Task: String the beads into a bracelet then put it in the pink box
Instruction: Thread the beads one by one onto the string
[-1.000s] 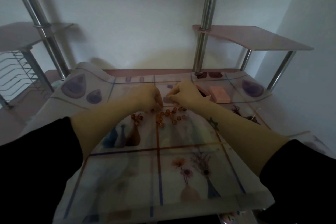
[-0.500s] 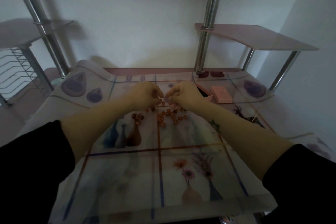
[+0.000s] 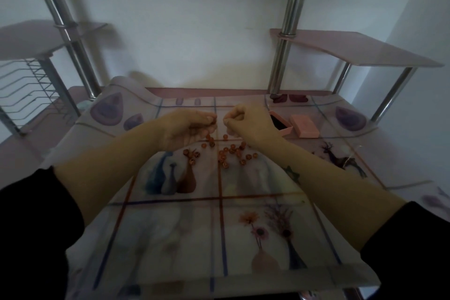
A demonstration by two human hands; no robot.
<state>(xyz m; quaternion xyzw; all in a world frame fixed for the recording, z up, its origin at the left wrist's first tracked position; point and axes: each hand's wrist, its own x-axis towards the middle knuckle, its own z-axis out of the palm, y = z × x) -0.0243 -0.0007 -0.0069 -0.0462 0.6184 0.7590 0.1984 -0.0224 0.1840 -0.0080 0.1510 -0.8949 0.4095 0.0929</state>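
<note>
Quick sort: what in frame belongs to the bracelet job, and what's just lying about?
Job:
- orange beads, loose on the cloth
- pink box, open
- lid beside it
- left hand, pinching a bead
- right hand, fingertips pinched; thread not visible

Lying about:
- wire rack
- side shelf
- printed tablecloth

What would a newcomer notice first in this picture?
Two bare hands come close above the table's middle: the left hand pinches a small orange bead, and the right hand faces it with curled fingers. Under them, loose round orange beads lie scattered on the flower-printed tablecloth. Right of the right hand stands the open pink box, its flat pink lid beside it.
</note>
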